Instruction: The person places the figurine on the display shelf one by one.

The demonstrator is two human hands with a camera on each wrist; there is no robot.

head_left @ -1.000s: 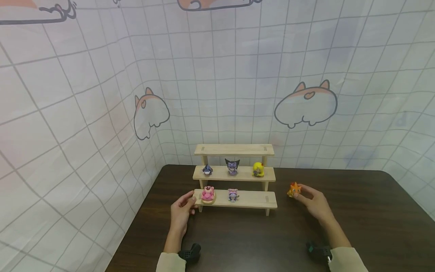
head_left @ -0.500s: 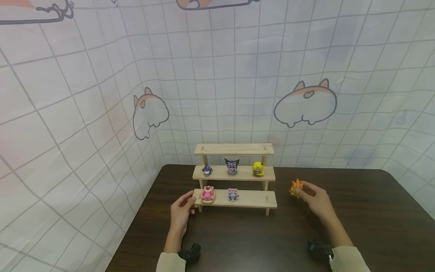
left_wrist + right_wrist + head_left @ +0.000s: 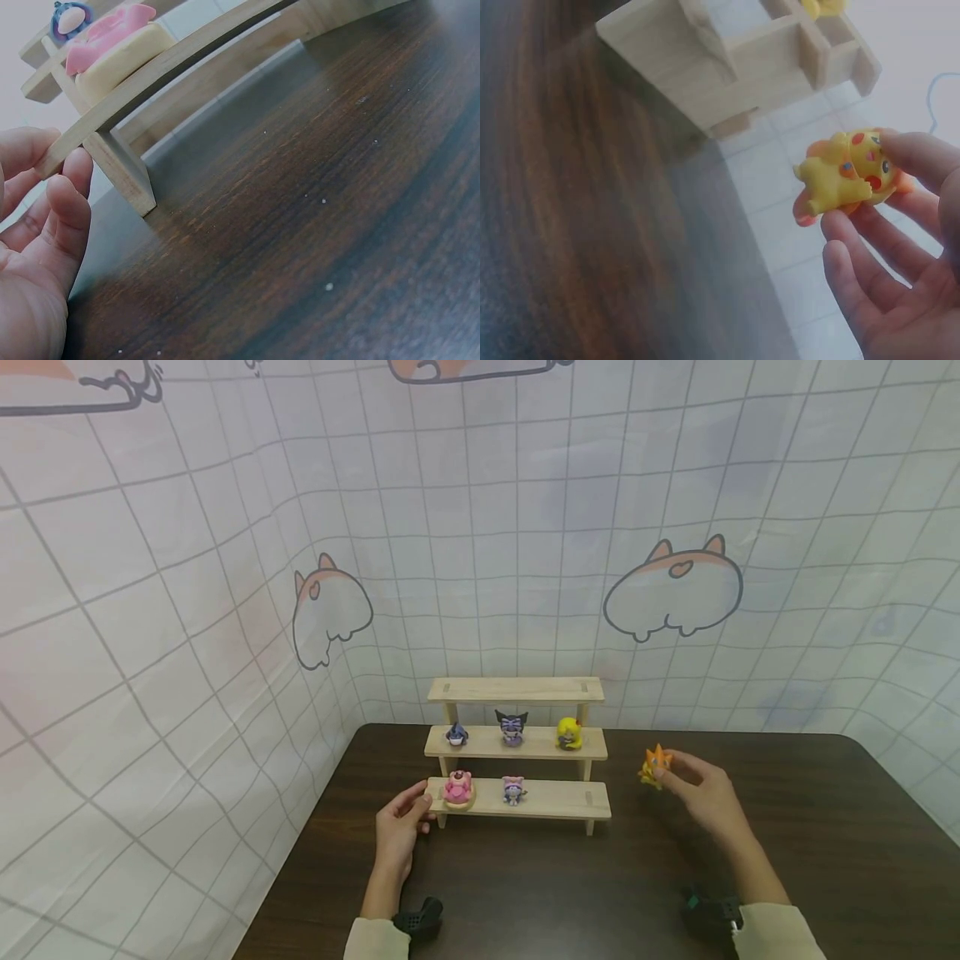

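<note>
A three-tier wooden display shelf (image 3: 517, 743) stands near the back of the dark table. My left hand (image 3: 399, 828) pinches the left end of its lowest board, thumb on top and fingers curled below, as the left wrist view shows. Right of the shelf, my right hand (image 3: 708, 797) holds a small yellow Pikachu figurine (image 3: 840, 176) with orange parts between thumb and fingers. In the head view the orange ears point up. A pink bear figurine (image 3: 458, 788) sits on the lowest board close to my left hand, with a small pink-and-purple figurine (image 3: 513, 791) beside it.
The middle board carries a blue-purple figurine (image 3: 457, 734), a black-eared purple figurine (image 3: 512, 727) and a yellow-haired figurine (image 3: 569, 734). A white grid-patterned curtain (image 3: 480, 568) hangs behind and left of the dark wooden table (image 3: 525, 893).
My right hand has lifted slightly and shifted a little right, turning the Pikachu figurine so its orange ears point upward. My left hand stays on the shelf end.
</note>
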